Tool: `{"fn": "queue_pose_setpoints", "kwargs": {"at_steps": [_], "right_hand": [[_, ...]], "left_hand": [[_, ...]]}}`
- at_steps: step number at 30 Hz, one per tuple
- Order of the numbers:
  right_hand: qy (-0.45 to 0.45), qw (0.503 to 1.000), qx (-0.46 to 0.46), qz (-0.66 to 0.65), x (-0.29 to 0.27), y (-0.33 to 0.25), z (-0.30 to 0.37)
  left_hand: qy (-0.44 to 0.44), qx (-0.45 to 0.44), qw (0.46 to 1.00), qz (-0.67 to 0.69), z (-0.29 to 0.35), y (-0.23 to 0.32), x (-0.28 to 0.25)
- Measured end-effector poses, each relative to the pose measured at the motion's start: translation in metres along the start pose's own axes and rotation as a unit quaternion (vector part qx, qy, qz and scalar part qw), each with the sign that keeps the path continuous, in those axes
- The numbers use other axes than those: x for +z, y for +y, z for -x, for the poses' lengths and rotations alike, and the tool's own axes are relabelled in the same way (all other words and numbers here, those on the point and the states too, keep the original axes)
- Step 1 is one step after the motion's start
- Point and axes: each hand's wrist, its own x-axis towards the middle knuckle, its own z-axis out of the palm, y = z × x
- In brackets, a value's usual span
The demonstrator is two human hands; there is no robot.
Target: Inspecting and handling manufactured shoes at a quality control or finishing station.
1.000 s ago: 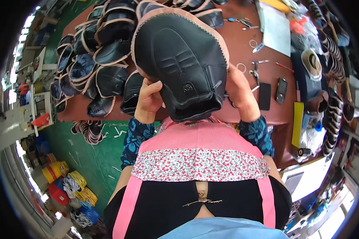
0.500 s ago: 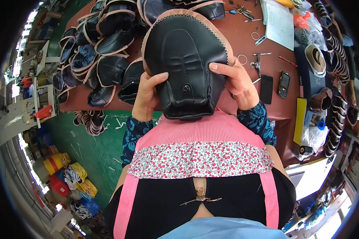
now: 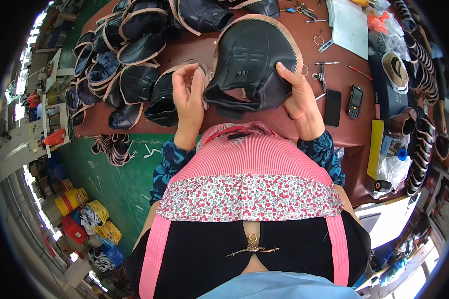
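A black leather shoe upper [image 3: 249, 55] with a tan zigzag-stitched edge is tilted above the table, its ankle opening toward me. My right hand [image 3: 300, 97] grips its right side, thumb on top and fingers hidden underneath. Just left of the upper is my left hand [image 3: 188, 94], raised with the fingers loosely bent and apart from the thumb; nothing shows in it. Behind that hand lies another black shoe upper [image 3: 162, 94] on the table, partly covered.
Many similar uppers [image 3: 139, 82] are heaped on the red-brown table [image 3: 214, 117] at the far left. On the right are a phone [image 3: 333, 107], a keypad handset [image 3: 354, 102], a notebook [image 3: 348, 30], pens, keys and a box with a bracelet-like tan roll [image 3: 394, 67].
My left hand has let go of the upper and moved up beside it. The upper has shifted right and away from me, tilting so its opening shows, still in my right hand.
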Motion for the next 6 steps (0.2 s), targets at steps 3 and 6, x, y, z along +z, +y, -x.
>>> {"fn": "queue_pose_setpoints", "kwargs": {"at_steps": [3,6], "right_hand": [[0.023,0.999,-0.020,0.010,0.002,0.004,0.005],[-0.028,0.997,-0.024,0.061,0.005,0.006,0.012]], "left_hand": [[-0.104,0.139,0.978,-0.112,0.012,0.015,0.000],[-0.184,0.108,0.952,-0.219,0.015,0.034,0.004]]}}
